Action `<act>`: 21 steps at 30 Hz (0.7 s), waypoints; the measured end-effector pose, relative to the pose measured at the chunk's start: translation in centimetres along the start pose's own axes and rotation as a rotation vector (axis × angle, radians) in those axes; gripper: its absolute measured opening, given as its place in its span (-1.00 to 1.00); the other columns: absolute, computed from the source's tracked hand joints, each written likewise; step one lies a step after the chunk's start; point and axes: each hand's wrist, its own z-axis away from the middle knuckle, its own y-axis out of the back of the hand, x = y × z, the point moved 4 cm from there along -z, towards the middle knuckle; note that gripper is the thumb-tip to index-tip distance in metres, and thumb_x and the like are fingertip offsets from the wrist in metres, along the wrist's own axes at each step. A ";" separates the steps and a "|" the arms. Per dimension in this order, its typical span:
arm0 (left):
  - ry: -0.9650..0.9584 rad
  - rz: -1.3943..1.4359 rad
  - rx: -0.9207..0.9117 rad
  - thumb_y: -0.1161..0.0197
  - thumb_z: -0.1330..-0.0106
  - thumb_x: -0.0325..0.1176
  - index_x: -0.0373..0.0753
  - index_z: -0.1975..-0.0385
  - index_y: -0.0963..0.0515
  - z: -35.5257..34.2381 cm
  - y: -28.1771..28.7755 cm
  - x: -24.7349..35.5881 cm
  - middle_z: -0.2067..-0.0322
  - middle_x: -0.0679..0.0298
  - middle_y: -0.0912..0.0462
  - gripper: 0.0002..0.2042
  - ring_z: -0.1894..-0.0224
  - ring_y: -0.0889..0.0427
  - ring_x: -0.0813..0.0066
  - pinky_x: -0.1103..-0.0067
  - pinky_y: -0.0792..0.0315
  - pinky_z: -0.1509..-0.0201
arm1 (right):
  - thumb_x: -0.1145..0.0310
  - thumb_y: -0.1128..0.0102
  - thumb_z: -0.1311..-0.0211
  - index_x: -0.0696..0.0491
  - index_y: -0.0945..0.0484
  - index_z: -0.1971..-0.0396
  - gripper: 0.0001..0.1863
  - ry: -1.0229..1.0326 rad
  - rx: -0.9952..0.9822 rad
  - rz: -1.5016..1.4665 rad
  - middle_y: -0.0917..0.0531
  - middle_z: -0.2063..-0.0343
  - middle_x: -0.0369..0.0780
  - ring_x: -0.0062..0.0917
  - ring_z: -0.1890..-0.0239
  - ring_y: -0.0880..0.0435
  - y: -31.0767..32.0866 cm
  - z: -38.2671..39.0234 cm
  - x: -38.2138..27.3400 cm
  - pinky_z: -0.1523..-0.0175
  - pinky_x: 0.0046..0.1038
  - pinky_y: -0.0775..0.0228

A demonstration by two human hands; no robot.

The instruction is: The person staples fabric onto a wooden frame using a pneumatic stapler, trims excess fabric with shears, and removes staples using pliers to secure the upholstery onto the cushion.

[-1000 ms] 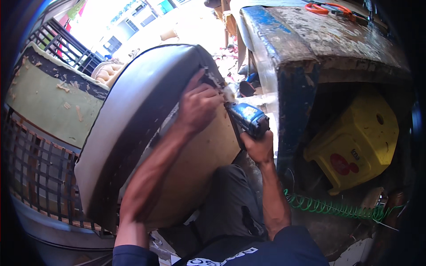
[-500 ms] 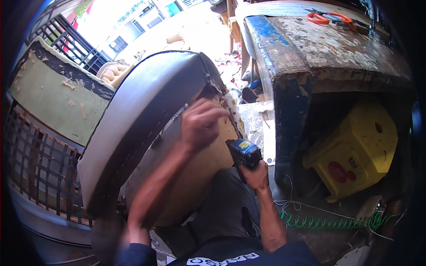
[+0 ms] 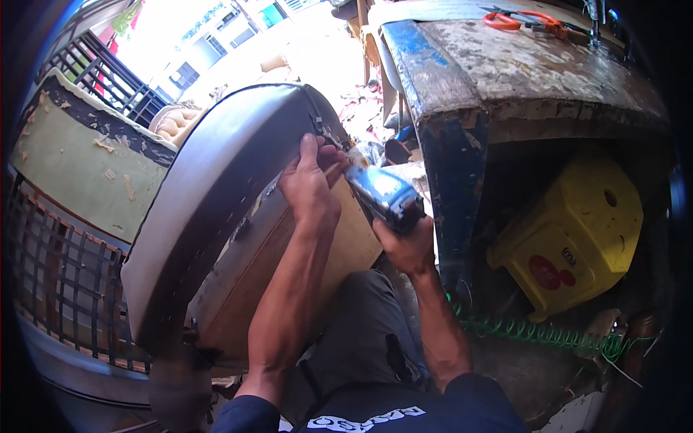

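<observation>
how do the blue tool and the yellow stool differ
The blue tool is gripped in the right hand; the yellow stool sits under the worn table with no hand on it. The blue tool fits in one hand, while the yellow stool looks much larger. The blue tool has black parts; the yellow stool has a red patch.

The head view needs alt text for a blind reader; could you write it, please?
A person's left hand touches an upholstered piece while the right hand holds a blue handheld tool close by. A yellow stool is under a worn table at right.
</observation>
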 end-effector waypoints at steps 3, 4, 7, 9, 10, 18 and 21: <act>-0.036 -0.183 0.062 -0.27 -0.51 -0.25 -0.38 0.12 -0.65 -0.5 0.3 -0.2 0.36 0.18 -0.72 -0.74 0.28 -0.71 0.40 0.47 -0.66 0.29 | 0.21 -0.46 -0.12 0.17 -0.66 0.15 -0.61 0.063 0.041 0.015 -0.77 0.28 -0.06 -0.23 0.14 -0.81 -0.6 -1.5 -1.2 0.06 -0.29 -0.59; -0.037 -0.193 0.081 -0.27 -0.51 -0.25 -0.38 0.12 -0.65 -0.5 0.6 -0.3 0.36 0.18 -0.72 -0.74 0.28 -0.71 0.40 0.47 -0.66 0.29 | 0.20 -0.49 -0.11 0.15 -0.66 0.13 -0.59 0.077 0.031 -0.014 -0.78 0.26 -0.07 -0.23 0.14 -0.81 -0.7 -2.3 -1.2 0.05 -0.29 -0.59; -0.115 -0.215 0.069 -0.27 -0.51 -0.29 -0.41 0.12 -0.67 -0.5 0.1 -0.9 0.29 0.15 -0.74 -0.75 0.22 -0.73 0.40 0.45 -0.68 0.23 | 0.21 -0.39 -0.23 0.13 -0.65 0.14 -0.67 0.085 0.018 -0.124 -0.79 0.23 -0.11 -0.31 0.15 -0.80 -1.3 -4.1 -3.5 0.03 -0.33 -0.57; -0.113 -0.150 0.055 -0.27 -0.51 -0.33 -0.43 0.12 -0.68 -0.4 -0.6 -1.0 0.23 0.12 -0.76 -0.76 0.20 -0.74 0.39 0.45 -0.68 0.20 | 0.22 -0.34 -0.28 0.13 -0.64 0.13 -0.69 0.093 -0.008 -0.122 -0.78 0.22 -0.11 -0.34 0.14 -0.80 -1.1 -4.4 -3.3 0.02 -0.35 -0.56; -0.118 -0.175 0.044 -0.26 -0.52 -0.33 -0.43 0.15 -0.69 -0.6 -0.8 -1.3 0.21 0.13 -0.76 -0.76 0.19 -0.73 0.42 0.48 -0.67 0.18 | 0.22 -0.34 -0.28 0.13 -0.63 0.11 -0.68 0.113 0.006 -0.137 -0.78 0.22 -0.11 -0.34 0.12 -0.80 -0.9 -4.6 -3.0 0.01 -0.35 -0.56; -0.269 -0.359 -0.171 -0.21 -0.57 -0.28 -0.41 0.18 -0.69 0.5 2.0 -1.3 0.33 0.29 -0.69 -0.73 0.29 -0.56 0.59 0.68 -0.41 0.09 | 0.35 -0.34 -0.13 0.17 -0.70 0.28 -0.78 0.066 0.020 0.022 -0.78 0.42 -0.08 -0.26 0.31 -0.84 -0.4 3.4 0.3 0.18 -0.29 -0.61; -0.442 -0.607 -0.173 -0.14 -0.60 -0.29 -0.44 0.08 -0.65 7.1 4.2 0.9 0.14 0.19 -0.72 -0.71 0.12 -0.66 0.48 0.50 -0.54 -0.05 | 0.43 -0.28 -0.12 0.22 -0.67 0.23 -0.77 -0.025 0.071 -0.035 -0.78 0.44 -0.11 -0.33 0.38 -0.82 1.0 7.0 2.5 0.20 -0.29 -0.61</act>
